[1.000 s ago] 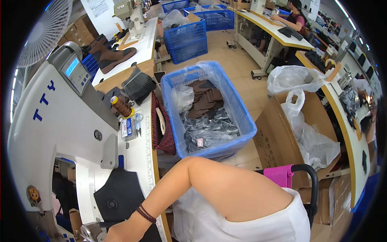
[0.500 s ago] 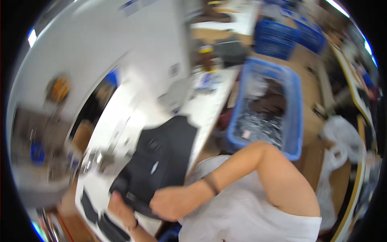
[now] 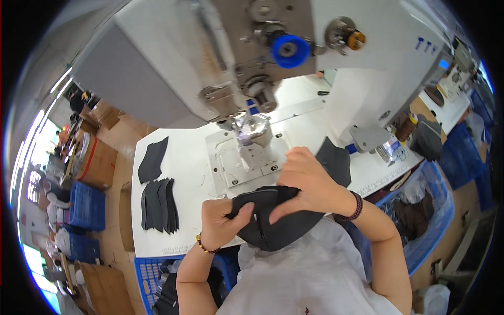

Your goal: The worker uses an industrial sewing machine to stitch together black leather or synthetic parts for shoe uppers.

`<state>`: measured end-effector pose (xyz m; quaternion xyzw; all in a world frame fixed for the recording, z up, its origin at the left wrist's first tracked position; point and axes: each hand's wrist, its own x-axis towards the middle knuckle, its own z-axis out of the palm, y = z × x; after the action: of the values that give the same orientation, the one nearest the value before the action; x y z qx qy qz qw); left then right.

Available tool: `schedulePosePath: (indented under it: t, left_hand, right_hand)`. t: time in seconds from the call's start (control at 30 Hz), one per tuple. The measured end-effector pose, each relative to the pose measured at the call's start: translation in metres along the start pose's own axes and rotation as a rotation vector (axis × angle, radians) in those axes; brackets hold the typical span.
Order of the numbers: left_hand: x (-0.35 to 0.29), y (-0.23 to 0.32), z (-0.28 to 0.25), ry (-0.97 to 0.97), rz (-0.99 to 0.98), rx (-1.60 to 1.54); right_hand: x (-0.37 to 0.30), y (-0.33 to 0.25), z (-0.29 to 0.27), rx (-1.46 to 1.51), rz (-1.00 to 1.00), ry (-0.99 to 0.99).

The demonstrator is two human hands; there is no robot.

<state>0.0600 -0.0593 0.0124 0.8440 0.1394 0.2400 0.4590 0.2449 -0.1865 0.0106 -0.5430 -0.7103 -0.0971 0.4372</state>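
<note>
Pinching, with left hand [image 3: 223,220] and right hand [image 3: 310,184], opposite sides of a black piece [image 3: 286,231], thumbs on its near face; held across the near edge of a white table [image 3: 184,194]. On the white sewing machine [image 3: 362,105], short blue lettering [image 3: 426,45] and a lit display [image 3: 444,64], too small to read. At right, a plastic-lined blue crate [image 3: 450,210] with brown pieces [image 3: 415,218]; at lower left, a slatted blue crate [image 3: 142,275] with dark contents. At left, black strips [image 3: 160,205] side by side; beyond, the machine's head [image 3: 252,58], hiding some tabletop.

Ceiling lights [image 3: 61,80] glare at left in a bright, fisheye-bent view.
</note>
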Motion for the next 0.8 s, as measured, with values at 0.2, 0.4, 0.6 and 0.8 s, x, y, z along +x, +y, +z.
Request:
schedulePosePath:
  t: [0.2, 0.4, 0.6, 0.8]
  left_hand:
    - [0.018, 0.007, -0.035, -0.203, 0.197, -0.134]
    - [0.073, -0.110, -0.091, 0.250, -0.093, 0.379]
    - [0.115, -0.288, -0.185, 0.453, -0.331, 1.039]
    - [0.158, -0.326, -0.192, 0.329, -0.530, 1.153]
  right_hand:
    - [0.012, 0.004, -0.056, 0.429, 0.051, 0.136]
    - [-0.040, 0.136, -0.087, 1.203, -0.520, 0.078]
    - [-0.062, 0.086, -0.042, 0.506, 0.559, 0.136]
    - [0.005, 0.057, -0.022, 0.330, 0.597, 0.123]
